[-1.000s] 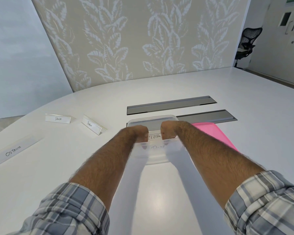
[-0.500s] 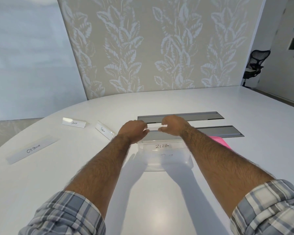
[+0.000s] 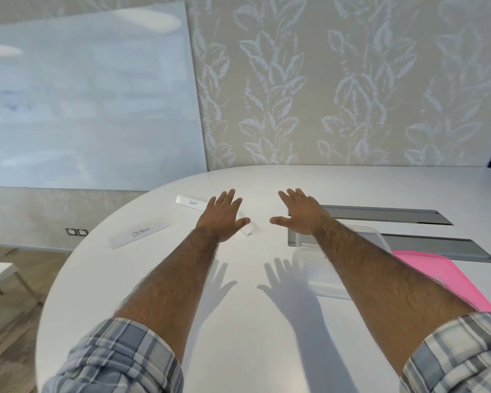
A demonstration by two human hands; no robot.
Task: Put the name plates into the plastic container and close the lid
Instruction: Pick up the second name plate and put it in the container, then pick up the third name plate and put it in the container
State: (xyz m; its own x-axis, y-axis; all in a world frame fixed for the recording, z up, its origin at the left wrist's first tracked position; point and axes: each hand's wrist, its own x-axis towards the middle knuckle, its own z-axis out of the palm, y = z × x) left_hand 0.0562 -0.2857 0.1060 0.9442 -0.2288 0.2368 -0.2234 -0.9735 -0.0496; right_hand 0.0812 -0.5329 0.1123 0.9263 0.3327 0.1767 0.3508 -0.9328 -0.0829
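Lifted off since half a second ago: left hand (image 3: 223,217) and right hand (image 3: 298,214), then both at the far rim of the container (image 3: 373,236), now out over the tabletop (image 3: 253,321) to its left. View also swung left, so the container now sits right of centre.

- Hands, 2. Both palm down, fingers straight and spread apart, holding nothing. Left hand over one plate; contact cannot be told. Right hand just beyond the container's far left corner.
- Name plates, 3 counted, all on the tabletop outside the container.
  - OSTRICH plate (image 3: 141,233): lying flat, leftmost, well apart from both hands.
  - Second plate (image 3: 190,202): farther back, just left of the left fingers, writing too small to read.
  - Third plate (image 3: 247,229): mostly hidden under the left hand, one end showing beside the thumb.
- Container, 1. Clear plastic, uncovered, largely under the right forearm. Contents hidden now, though lettered plates showed inside it earlier.
- Lid (image 3: 420,273), 1. Pink, flat on the tabletop, right of the container, not on it.
- Slots, 2. Grey, long, set into the tabletop: far slot (image 3: 380,215) and near slot (image 3: 437,246), beyond the container.
- Sleeves, 2. Plaid, rolled above the forearms.
- Whiteboard (image 3: 82,103), 1. On the left, against a leaf-patterned wall (image 3: 323,95).
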